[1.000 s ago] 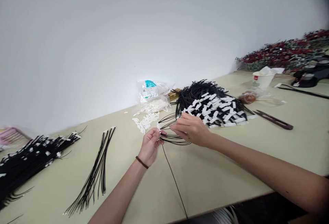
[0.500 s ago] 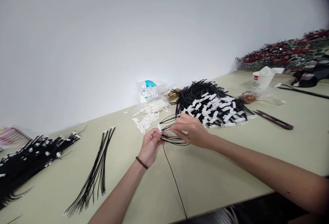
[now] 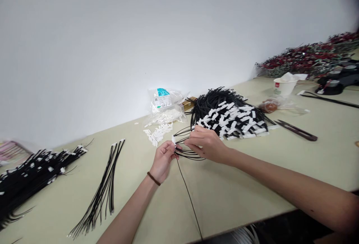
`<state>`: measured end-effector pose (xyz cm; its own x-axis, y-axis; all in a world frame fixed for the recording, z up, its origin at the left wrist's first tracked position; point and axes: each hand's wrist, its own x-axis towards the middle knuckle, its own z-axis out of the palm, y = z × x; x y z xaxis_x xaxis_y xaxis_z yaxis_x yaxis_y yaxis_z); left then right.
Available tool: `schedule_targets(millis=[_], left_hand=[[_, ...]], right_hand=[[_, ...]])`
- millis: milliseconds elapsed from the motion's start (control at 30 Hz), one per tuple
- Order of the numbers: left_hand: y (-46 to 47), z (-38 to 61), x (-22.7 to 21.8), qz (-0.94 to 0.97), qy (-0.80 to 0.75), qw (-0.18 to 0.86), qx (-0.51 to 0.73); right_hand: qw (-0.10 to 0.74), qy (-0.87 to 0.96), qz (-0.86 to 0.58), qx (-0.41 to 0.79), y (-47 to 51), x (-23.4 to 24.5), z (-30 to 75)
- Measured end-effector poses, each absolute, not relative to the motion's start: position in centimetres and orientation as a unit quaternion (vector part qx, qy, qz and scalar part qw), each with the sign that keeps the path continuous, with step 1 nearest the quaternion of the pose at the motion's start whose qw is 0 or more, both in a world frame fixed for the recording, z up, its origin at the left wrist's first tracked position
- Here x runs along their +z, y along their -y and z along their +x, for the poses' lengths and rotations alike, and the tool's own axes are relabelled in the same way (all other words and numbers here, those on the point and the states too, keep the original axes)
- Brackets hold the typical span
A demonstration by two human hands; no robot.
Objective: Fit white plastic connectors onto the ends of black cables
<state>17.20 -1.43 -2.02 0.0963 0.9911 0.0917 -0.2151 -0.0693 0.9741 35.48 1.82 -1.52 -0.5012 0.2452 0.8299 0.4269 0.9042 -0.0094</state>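
My left hand (image 3: 163,159) is closed in a pinch on a small white connector (image 3: 173,139) at the end of a thin black wire (image 3: 188,195) that trails toward the table's near edge. My right hand (image 3: 206,143) is closed too, its fingertips pinching black wires (image 3: 188,153) right beside the connector. Both hands meet above the pale table (image 3: 238,184). Just behind my right hand lies a big heap of black wires with white connectors (image 3: 230,115). Loose white connectors (image 3: 157,133) lie a little beyond my left hand.
A clear bag of white connectors (image 3: 166,105) leans by the wall. A flat bundle of black wires (image 3: 103,188) and a larger pile (image 3: 30,175) lie at left. Dark scissors (image 3: 297,131), a paper cup (image 3: 284,85) and a red-and-green wire pile (image 3: 308,57) sit at right.
Both hands stay together on the connector and wires, with only slight finger shifts. The view has drifted a little.
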Motion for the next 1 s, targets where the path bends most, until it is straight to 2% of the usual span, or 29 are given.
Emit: schedule_targets(millis=[1000], left_hand=[[1.44,17.59,-2.24,0.492,-0.408,0.550,0.538]], right_hand=[[0.422,0.879,-0.185,-0.118,-1.61,-2.00,35.17]])
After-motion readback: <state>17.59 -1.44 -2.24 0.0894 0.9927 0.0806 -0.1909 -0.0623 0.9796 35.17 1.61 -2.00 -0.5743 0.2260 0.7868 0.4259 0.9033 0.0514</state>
